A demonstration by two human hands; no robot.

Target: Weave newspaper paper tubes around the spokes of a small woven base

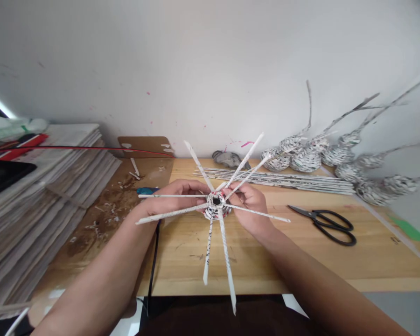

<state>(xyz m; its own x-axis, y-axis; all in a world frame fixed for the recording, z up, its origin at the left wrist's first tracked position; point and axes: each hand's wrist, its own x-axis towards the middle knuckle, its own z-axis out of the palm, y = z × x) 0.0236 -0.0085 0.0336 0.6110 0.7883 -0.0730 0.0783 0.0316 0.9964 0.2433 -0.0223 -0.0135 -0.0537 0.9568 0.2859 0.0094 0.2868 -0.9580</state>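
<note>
Between my hands is a small woven paper vase [216,213], made of rolled newspaper, with a dark round opening facing up. Several long paper tubes [227,261] stick out from its rim like spokes, in all directions. My left hand [182,193] wraps round its left side, the fingertips partly hidden behind the tubes. On the opposite side my right hand [250,205] grips the weave with thumb and fingers close to the rim. Black-handled scissors [331,225] lie to the right of my right hand, blades pointing left.
Along the wall at right stand several finished woven vases [306,159] holding dry twigs. A bundle of paper tubes [283,179] lies behind my hands, near a grey crumpled cloth [227,158]. Stacked newspapers [73,177] fill the left. A black cable [154,261] hangs over the table's front.
</note>
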